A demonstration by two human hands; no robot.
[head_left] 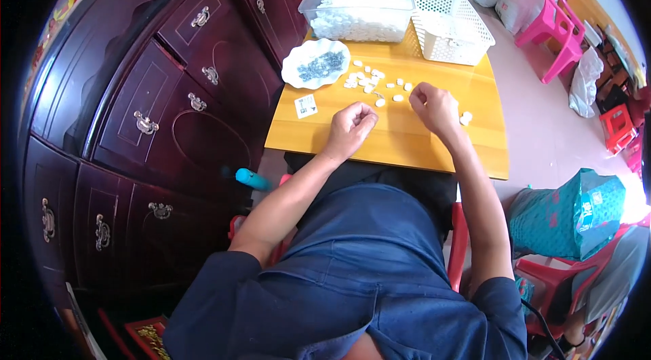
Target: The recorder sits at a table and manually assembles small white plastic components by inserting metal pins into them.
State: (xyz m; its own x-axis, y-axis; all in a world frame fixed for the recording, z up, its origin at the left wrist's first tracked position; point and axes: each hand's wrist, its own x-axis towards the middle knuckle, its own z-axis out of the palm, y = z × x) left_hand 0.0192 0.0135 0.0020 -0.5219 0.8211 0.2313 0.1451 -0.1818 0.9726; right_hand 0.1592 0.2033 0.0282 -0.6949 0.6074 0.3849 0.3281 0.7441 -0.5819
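Above a yellow wooden table (407, 146), a person's left hand (352, 128) curls inward close to the near edge, while the right hand (436, 108) bends its bunched fingers down farther right; whether either pinches anything cannot be told. Small rounded white pieces (398, 97) lie scattered just beyond and between them, a few right of the right hand. The step appears to be fingertip work, 1 piece at a time; the next move would call for a light pinch that spares the neighbours. At left sit a white square card (306, 106) and, beyond it, a white scalloped plate (291, 76) of dark bits (322, 67). A clear plastic tub (305, 2) and a white perforated plastic basket (451, 53) limit reach at far side; bare wood runs between the hands.
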